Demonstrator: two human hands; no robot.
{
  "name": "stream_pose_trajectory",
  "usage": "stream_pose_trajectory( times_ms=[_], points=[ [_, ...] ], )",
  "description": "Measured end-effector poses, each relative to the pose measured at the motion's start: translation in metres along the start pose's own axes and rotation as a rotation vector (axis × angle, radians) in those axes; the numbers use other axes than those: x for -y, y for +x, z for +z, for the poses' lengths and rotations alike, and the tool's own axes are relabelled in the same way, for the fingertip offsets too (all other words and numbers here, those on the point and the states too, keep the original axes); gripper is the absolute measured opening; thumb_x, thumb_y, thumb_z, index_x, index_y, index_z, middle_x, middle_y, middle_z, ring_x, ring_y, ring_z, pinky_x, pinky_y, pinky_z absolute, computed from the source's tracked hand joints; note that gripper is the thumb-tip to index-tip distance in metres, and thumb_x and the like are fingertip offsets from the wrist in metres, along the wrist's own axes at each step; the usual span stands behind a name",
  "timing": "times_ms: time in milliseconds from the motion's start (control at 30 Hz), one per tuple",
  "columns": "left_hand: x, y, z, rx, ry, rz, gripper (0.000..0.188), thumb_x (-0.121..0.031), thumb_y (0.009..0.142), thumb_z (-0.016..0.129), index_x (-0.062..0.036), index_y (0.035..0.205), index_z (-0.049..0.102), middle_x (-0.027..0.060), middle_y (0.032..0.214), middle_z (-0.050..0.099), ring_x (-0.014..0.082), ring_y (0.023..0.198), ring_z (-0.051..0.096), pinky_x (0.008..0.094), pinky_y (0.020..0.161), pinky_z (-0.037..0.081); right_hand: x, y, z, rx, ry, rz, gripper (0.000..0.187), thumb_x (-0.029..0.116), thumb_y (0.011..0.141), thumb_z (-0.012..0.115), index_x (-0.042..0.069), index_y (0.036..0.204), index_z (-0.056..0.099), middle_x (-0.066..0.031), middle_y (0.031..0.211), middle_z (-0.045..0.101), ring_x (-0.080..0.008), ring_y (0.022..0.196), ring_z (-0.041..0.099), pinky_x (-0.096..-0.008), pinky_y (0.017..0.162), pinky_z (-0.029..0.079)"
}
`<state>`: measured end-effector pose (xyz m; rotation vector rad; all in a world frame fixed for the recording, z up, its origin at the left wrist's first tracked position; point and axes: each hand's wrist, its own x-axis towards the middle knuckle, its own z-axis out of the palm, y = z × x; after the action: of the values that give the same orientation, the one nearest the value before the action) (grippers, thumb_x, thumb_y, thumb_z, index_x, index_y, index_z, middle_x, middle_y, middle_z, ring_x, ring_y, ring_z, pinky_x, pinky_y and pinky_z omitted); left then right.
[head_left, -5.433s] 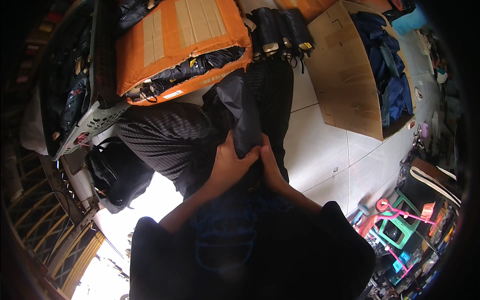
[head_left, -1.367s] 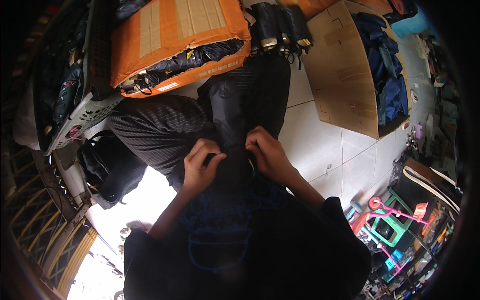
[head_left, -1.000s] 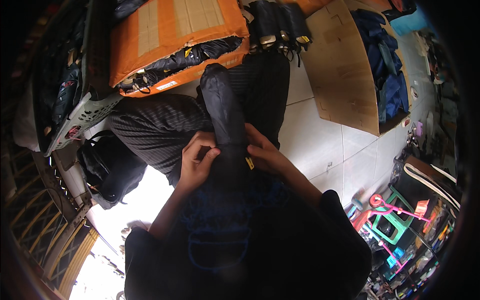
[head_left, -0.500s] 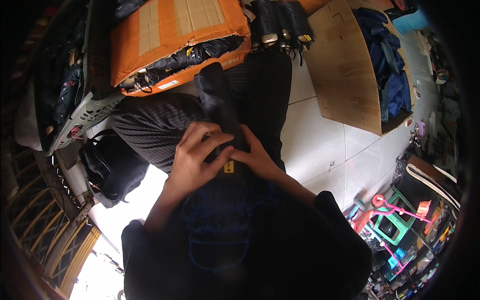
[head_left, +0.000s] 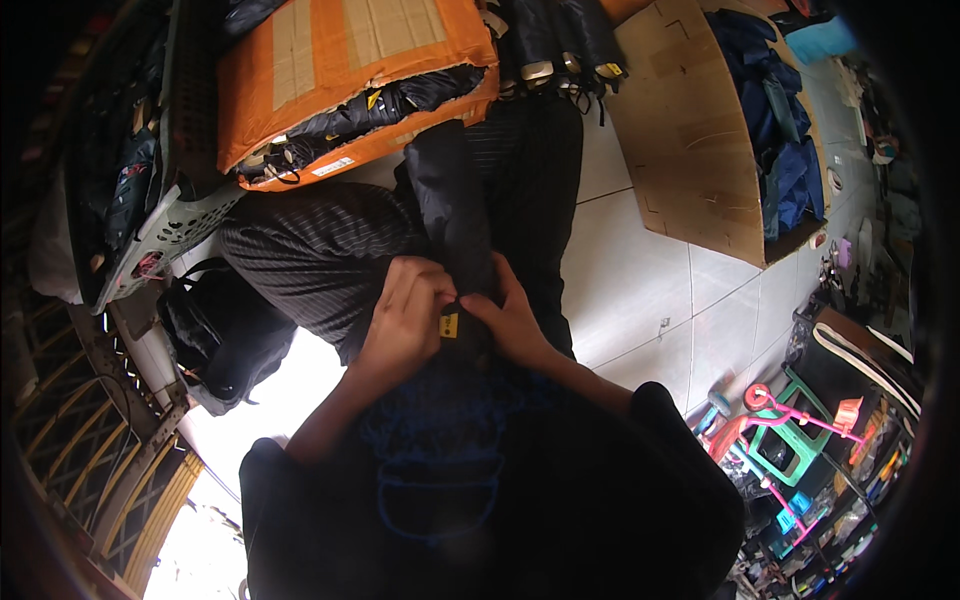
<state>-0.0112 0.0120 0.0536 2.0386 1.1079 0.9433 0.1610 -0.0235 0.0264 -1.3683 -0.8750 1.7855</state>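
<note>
Tiled floor point(head_left: 640, 290) takes up the right of the room, pale and bare beside the person's dark-trousered legs. Across the top lies an orange cardboard box point(head_left: 350, 60) with black folded umbrellas spilling from its open side, and a brown cardboard sheet point(head_left: 690, 130) leans by blue fabric at the far right. A grey plastic basket point(head_left: 170, 230) sits at the left, with a black bag point(head_left: 225, 335) on the floor below it. Lower right, a pink and green stool point(head_left: 780, 440) stands among clutter.

The thing being worked is a black folded umbrella point(head_left: 450, 210), standing up from the lap and pointing away over the knees, probably held so that its loose canopy can be gathered tight near the base. The left hand point(head_left: 405, 325) is closed around its lower part, fingers curled over the cloth. The right hand point(head_left: 510, 320) pinches the same spot from the other side, beside a small yellow tag point(head_left: 449, 325) that shows between the two hands.

Half a second ago the left hand lay higher and spread over the bundle; now it has slid down and the hands sit closer together at the tag.
</note>
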Motion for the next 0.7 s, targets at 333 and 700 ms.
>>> stream_pose_trajectory(
  times_ms=[333,700],
  points=[
    [0.024,-0.014,-0.021,-0.115,-0.617,-0.549,0.024,-0.008,0.094,0.062,0.0008,0.114,0.053,0.0043,0.093,0.057,0.0084,0.086,0.053,0.0252,0.074,0.044,0.030,0.014,0.018,0.015,0.105,0.009,0.054,0.025,0.094,0.065,-0.001,0.130,0.033,-0.0191,0.119,0.053,-0.0213,0.114,0.054,-0.0352,0.095,0.045],
    [0.005,0.011,-0.004,-0.209,-0.927,-0.957,0.044,-0.022,0.085,0.075,0.0053,0.116,0.060,0.0128,0.105,0.069,0.0179,0.095,0.066,0.0297,0.085,0.051,0.042,0.019,0.012,0.106,-0.358,-0.095,0.046,0.025,0.091,0.071,-0.003,0.124,0.055,-0.0080,0.092,0.064,-0.0091,0.085,0.058,-0.0268,0.076,0.047]
  ],
)
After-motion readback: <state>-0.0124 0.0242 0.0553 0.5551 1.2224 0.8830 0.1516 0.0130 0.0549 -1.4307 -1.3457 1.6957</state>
